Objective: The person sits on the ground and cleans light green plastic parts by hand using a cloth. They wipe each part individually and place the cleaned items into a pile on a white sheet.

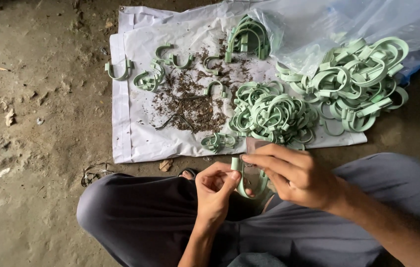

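Fig. — Head view, seated cross-legged on the floor. My left hand pinched one leg end of a pale green U-shaped plastic clip betw. thumb and forefinger; my right hand closed round the clip's other side, fingers curled over it w/ a small flat translucent blade-like piece sticking up past the fingertips — could not tell exactly what it was. Clip sat over my lap, just below the near edge of the white sheet.

Orientation: the clip's bend pointed down toward my lap, open ends up/away toward the sheet; long axis ran roughly near-to-far, tilted slightly left.

Progress (judged): well short of done. A tangled heap of clips lay on the sheet just beyond my hands, and a larger heap spilled from a clear plastic bag to the right. A few single clips lay apart at the sheet's left, beside a patch of dark brown shavings. Heaps far outnumbered the separated pieces, so most remained.
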